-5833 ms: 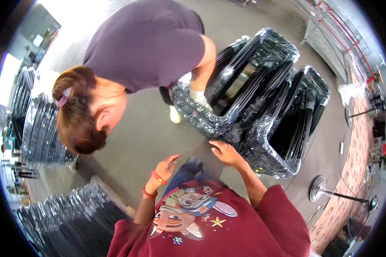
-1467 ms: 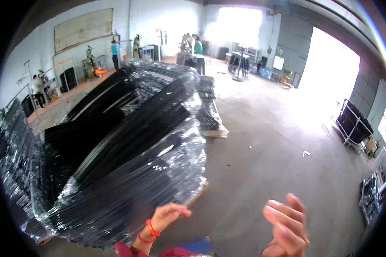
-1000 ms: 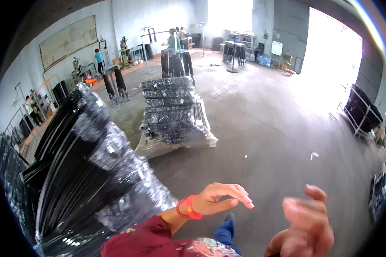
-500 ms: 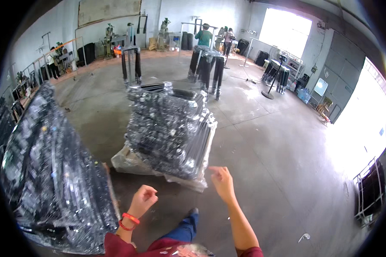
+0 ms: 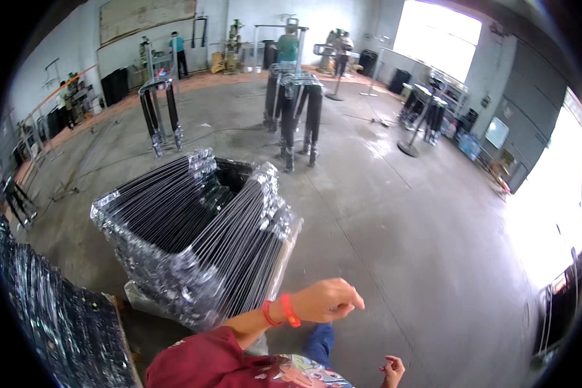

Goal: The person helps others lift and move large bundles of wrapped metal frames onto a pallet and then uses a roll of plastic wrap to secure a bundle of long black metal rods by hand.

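My left hand, with red bands on its wrist, reaches across in front of my body. Its fingers are curled in, and nothing shows in them. Low at the bottom edge, my right hand is only partly in view, its loosely bent fingers apart and empty. To the left of my left hand stands a large stack of black frames, bundled in clear plastic film. The stack is hollow in the middle, and my left forearm passes before its near corner. I cannot tell whether they touch.
Another film-wrapped black stack stands at the lower left. Farther off are upright wrapped black frames and a similar one. A person in green is at the back. A dark rack stands at the right edge.
My left hand has swung right across my body, and my right hand has dropped toward the lower edge. I have moved closer to the stack, whose hollow top now shows.
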{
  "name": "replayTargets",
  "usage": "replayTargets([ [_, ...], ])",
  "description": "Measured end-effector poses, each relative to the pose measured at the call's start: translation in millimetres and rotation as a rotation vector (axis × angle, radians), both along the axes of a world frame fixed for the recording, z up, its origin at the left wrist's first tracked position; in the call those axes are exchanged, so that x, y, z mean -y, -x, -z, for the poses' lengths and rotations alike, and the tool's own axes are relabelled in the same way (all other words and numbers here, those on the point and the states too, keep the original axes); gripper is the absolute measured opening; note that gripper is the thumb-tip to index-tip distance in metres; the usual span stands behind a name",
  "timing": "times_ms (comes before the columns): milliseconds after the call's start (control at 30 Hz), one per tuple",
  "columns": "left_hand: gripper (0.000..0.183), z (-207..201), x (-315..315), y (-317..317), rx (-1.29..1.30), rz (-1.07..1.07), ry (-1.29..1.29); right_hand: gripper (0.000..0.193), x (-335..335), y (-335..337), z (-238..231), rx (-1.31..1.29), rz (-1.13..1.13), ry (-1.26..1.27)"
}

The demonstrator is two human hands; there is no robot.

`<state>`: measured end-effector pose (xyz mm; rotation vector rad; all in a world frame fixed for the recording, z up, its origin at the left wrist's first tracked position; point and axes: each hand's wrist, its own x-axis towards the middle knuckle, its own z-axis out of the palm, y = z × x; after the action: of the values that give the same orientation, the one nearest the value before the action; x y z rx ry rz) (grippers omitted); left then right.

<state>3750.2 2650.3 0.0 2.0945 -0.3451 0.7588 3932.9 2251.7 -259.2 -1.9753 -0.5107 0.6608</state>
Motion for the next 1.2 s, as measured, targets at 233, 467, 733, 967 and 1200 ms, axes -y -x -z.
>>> replayTargets([
  [233, 0.017, 45.8, -201.4, -145.7, -0.225, -0.466, -0.024, 0.013, -385.8, -224.8, -136.3, -0.069, -0.044, -0.388],
  [467, 0.019, 107.5, -394.9, -161.5, -0.390, -1.192, 0.496, 0.011, -752.5, -354.5, -164.6, 0.200, -0.676, -0.369],
  [733, 0.016, 58.6, -693.5, -261.9, -0.201, -1.290, 0.438, 0.010, -1030.1, -463.8, -173.5, -0.079, -0.639, -0.314],
  [967, 0.016, -51.7, -1018.9, -309.0, -0.015, -1.369, -0.121, 0.010, -1306.8, -544.7, -149.6, -0.126, -0.595, -0.294],
  [1200, 0.017, 32.4, -1216.2, -325.5, -0.163, -1.556, 0.319, 0.009, -1642.7, -511.9, -183.9, -0.244, -0.799, -0.449],
])
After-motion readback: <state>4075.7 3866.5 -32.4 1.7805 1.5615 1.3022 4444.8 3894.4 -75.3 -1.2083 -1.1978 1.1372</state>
